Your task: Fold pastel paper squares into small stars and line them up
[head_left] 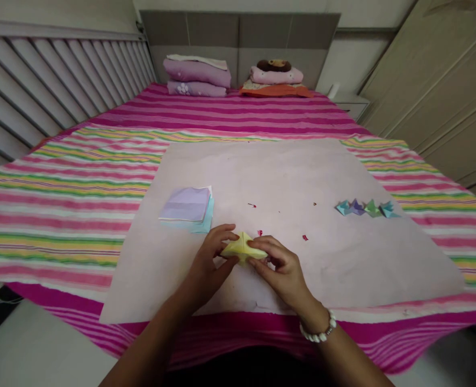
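Here I am on the head camera, and the yellow folded paper (243,246) sits low in the middle of my view, over the pale sheet (322,177), left hand (210,262) pinching one end, right hand (285,267) pinching the other! I'd judge it feather-light, crisp at the creases, easy to crush or tear, so I'd take the folded edges between thumb and fingertip, gently! Around it: paper squares (185,204) piled off to the left, small folded pieces (365,208) lined up far right, and red bits (305,237) scattered beyond the hands, one close enough to get in the fingers' way
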A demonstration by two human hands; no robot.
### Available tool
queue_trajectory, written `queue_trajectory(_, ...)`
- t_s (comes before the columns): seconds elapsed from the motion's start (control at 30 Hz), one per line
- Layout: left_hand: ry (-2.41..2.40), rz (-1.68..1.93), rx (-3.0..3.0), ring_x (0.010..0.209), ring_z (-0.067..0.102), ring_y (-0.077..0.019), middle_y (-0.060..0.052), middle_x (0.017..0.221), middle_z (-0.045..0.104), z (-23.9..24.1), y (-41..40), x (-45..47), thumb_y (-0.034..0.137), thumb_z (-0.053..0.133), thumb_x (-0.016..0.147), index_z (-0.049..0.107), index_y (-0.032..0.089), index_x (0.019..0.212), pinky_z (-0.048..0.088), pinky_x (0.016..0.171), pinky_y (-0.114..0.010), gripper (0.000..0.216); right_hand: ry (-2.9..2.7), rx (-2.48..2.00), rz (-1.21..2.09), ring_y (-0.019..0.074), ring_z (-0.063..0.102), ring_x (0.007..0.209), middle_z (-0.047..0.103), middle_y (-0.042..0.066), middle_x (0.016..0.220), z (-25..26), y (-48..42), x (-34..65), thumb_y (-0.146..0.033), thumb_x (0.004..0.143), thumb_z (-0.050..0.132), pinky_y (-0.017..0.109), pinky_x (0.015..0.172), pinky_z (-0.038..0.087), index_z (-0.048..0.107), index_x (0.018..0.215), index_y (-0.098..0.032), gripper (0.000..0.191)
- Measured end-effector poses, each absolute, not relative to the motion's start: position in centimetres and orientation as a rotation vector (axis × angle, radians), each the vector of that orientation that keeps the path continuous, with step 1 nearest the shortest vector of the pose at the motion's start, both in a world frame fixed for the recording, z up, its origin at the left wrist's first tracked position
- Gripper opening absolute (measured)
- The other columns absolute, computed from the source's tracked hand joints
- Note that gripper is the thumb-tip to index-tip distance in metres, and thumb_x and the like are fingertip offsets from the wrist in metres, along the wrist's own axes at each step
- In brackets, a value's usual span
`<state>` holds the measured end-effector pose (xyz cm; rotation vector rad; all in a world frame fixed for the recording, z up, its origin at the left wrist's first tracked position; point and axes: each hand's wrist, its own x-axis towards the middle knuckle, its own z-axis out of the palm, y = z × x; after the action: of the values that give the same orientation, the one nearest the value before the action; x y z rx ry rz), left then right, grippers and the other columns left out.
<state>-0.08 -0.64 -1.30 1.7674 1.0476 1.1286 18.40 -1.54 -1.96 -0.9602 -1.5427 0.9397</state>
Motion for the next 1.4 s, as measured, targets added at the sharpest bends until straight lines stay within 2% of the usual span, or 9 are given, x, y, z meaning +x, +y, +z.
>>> queue_trajectory(0.17, 1.051, 1.086, 1.725, 0.112, 0.057, -0.0208, -0.01, 0.127, 0.054, -1.1, -0.5, -0.1, 0.011, 0.061, 0.08, 0.062, 0.02, 0.094, 0.049, 0.083, -0.031, 0.017, -1.559, -0.929, 0.915, 0.015, 0.058, 0.076, 0.063, 0.004, 0.098, -1.8, -1.5, 18.5, -0.012, 0.08, 0.064, 0.024, 0.052, 0.044, 0.07, 0.106, -0.03, 0.032)
queue_trajectory(0.3, 1.023, 1.07, 1.546, 0.093, 0.065, -0.0181, -0.006, 0.1, 0.07, -1.2, -0.6, -0.1, 0.017, 0.063, 0.079, 0.068, 0.019, 0.085, 0.051, 0.079, -0.029, 0.009, -1.56, -0.903, 0.907, 0.016, 0.059, 0.079, 0.063, 0.004, 0.096, -1.9, -1.3, 18.6, -0.011, 0.08, 0.06, 0.025, 0.054, 0.046, 0.071, 0.104, -0.03, 0.032)
queue_trajectory(0.43, 1.071, 1.051, 1.441, 0.076, 0.066, -0.0154, -0.003, 0.082, 0.074, -1.4, -0.6, -0.1, 0.019, 0.064, 0.077, 0.073, 0.02, 0.083, 0.051, 0.068, -0.025, 0.011, -1.534, -0.94, 0.93, 0.0146, 0.058, 0.072, 0.064, 0.004, 0.092, -2.3, -1.2, 18.7, -0.014, 0.08, 0.062, 0.024, 0.051, 0.044, 0.073, 0.094, -0.027, 0.022)
queue_trajectory(0.63, 1.045, 1.041, 1.509, 0.085, 0.067, -0.0173, -0.004, 0.09, 0.075, -1.2, -0.6, -0.1, 0.018, 0.059, 0.08, 0.075, 0.021, 0.085, 0.052, 0.076, -0.029, 0.017, -1.494, -1.004, 1.036, 0.0131, 0.055, 0.062, 0.067, 0.004, 0.082, -2.5, -1.1, 18.7, -0.019, 0.079, 0.064, 0.024, 0.049, 0.042, 0.073, 0.088, -0.023, 0.013)
queue_trajectory(0.93, 0.996, 0.901, 1.593, 0.094, 0.063, -0.0206, -0.007, 0.104, 0.07, -0.2, -0.9, -0.6, 0.019, 0.053, 0.084, 0.073, 0.022, 0.103, 0.049, 0.079, -0.032, 0.027, -1.327, -1.089, 1.23, 0.0071, 0.047, 0.047, 0.064, 0.001, 0.077, -2.2, -1.1, 18.5, -0.025, 0.076, 0.067, 0.021, 0.043, 0.038, 0.072, 0.085, -0.021, 0.011)
queue_trajectory(1.03, 0.975, 0.92, 1.498, 0.095, 0.062, -0.0217, -0.007, 0.102, 0.069, -0.2, -1.1, -0.4, 0.028, 0.058, 0.085, 0.073, 0.021, 0.1, 0.049, 0.081, -0.033, 0.023, -1.307, -1.073, 1.228, 0.0065, 0.046, 0.046, 0.063, 0.0, 0.077, -2.1, -1.1, 18.5, -0.023, 0.074, 0.068, 0.021, 0.043, 0.037, 0.072, 0.083, -0.021, 0.01)
queue_trajectory(1.13, 0.979, 0.949, 1.419, 0.09, 0.063, -0.0202, -0.007, 0.099, 0.069, -0.9, -1.0, 0.1, 0.028, 0.071, 0.075, 0.072, 0.02, 0.1, 0.05, 0.075, -0.03, 0.026, -1.301, -1.066, 1.219, 0.0062, 0.046, 0.045, 0.062, 0.0, 0.075, -2.2, -1.1, 18.5, -0.021, 0.074, 0.067, 0.021, 0.042, 0.037, 0.072, 0.083, -0.022, 0.01)
queue_trajectory(1.3, 0.997, 1.01, 1.406, 0.087, 0.063, -0.0185, -0.007, 0.095, 0.072, -1.6, -0.8, 0.6, 0.025, 0.065, 0.08, 0.075, 0.02, 0.087, 0.05, 0.076, -0.03, 0.014, -1.285, -1.069, 1.214, 0.0062, 0.047, 0.046, 0.064, 0.001, 0.08, -2.6, -1.0, 18.6, -0.019, 0.072, 0.065, 0.021, 0.042, 0.039, 0.071, 0.081, -0.021, 0.011)
queue_trajectory(1.4, 0.961, 0.977, 1.404, 0.087, 0.064, -0.0192, -0.008, 0.098, 0.071, -1.2, -0.9, 0.5, 0.026, 0.067, 0.077, 0.075, 0.02, 0.089, 0.05, 0.073, -0.031, 0.016, -1.271, -1.059, 1.235, 0.0067, 0.049, 0.047, 0.064, 0.001, 0.082, -2.8, -0.9, 18.6, -0.019, 0.071, 0.064, 0.02, 0.043, 0.041, 0.071, 0.081, -0.022, 0.012)
